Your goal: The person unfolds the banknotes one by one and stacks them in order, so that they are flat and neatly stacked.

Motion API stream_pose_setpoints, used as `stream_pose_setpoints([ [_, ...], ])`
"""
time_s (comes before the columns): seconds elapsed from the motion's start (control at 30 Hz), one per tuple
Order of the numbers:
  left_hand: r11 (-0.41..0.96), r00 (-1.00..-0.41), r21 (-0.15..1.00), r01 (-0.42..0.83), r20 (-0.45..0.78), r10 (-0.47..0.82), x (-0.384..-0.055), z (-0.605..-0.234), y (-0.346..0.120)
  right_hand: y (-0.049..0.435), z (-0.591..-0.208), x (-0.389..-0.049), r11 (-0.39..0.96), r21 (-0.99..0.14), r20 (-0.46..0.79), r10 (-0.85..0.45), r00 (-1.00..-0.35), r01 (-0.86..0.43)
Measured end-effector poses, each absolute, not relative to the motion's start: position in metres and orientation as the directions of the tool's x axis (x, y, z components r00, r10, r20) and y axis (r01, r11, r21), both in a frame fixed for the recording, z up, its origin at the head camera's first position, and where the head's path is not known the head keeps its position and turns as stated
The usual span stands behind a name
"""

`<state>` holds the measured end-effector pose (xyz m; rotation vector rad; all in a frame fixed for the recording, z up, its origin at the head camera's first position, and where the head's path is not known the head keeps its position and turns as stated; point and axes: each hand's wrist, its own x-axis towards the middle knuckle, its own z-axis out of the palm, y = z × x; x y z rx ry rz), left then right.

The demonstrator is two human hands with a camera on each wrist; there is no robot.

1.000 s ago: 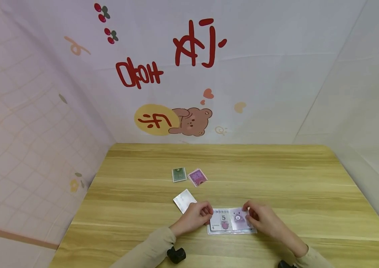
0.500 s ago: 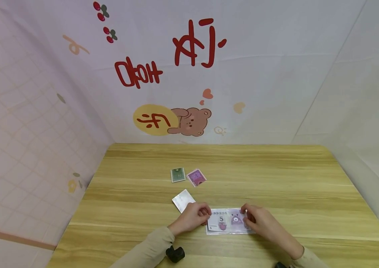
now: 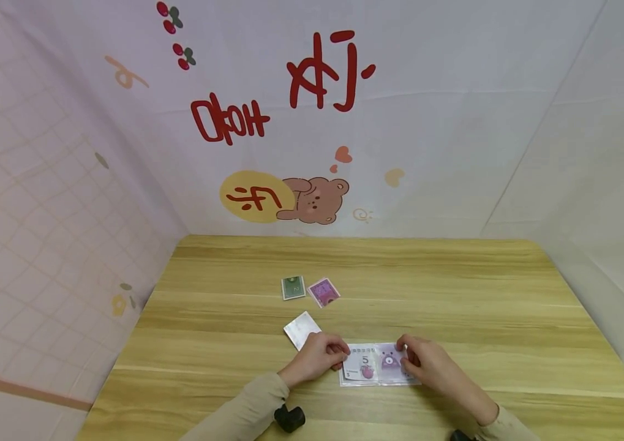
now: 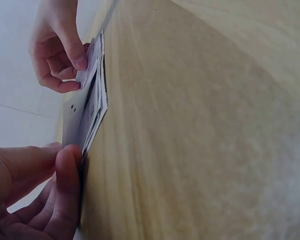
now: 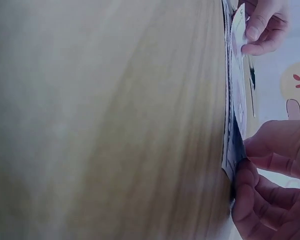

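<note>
A purple-and-white play banknote (image 3: 367, 362) marked 5 lies unfolded between my two hands, with a crease down its middle. My left hand (image 3: 319, 356) pinches its left end between thumb and fingers. At the other end, my right hand (image 3: 426, 361) pinches the note's right edge. Beneath it, further unfolded notes (image 3: 359, 383) show along the front edge. In the left wrist view, the top note stands slightly apart from the layered notes (image 4: 97, 107) under it. The right wrist view shows the right thumb and fingers at the note's corner.
Beyond the left hand lies a whitish folded paper (image 3: 302, 327), partly covered by that hand. Farther back on the wooden table (image 3: 455, 288) are a folded green note (image 3: 293, 288) and a folded purple note (image 3: 324, 293). A printed cloth (image 3: 427, 122) hangs behind the table.
The top note has been flattened and lined up more closely over the notes beneath, its right end drawn slightly. Both hands keep their pinch and have barely moved.
</note>
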<state>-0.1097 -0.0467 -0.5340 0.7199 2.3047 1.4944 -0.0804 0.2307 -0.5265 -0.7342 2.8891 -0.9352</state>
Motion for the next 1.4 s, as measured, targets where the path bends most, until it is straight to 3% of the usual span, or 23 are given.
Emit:
stream_pose_setpoints([
  [0.37,0.400,-0.842,0.886,0.234,-0.021,0.540,-0.112,-0.533,-0.045,0.229,-0.529,-0.081,0.800,-0.483,0.119,-0.344,-0.932,-0.357],
  [0.57,0.392,-0.831,0.888,0.242,-0.019,0.556,-0.112,-0.532,-0.047,0.230,-0.530,-0.084,0.759,-0.527,0.140,-0.367,-0.920,-0.383],
  [0.83,0.350,-0.848,0.905,0.242,0.022,0.529,-0.115,-0.532,-0.056,0.220,-0.529,-0.090,0.672,-0.565,0.281,-0.390,-0.877,-0.479],
  [1.07,0.342,-0.863,0.903,0.259,0.057,0.503,-0.119,-0.530,-0.068,0.209,-0.532,-0.098,0.656,-0.570,0.276,-0.415,-0.867,-0.495],
  [1.4,0.291,-0.902,0.944,0.154,0.015,0.431,-0.124,-0.514,-0.086,0.190,-0.531,-0.104,0.580,-0.646,0.287,-0.419,-0.862,-0.497],
])
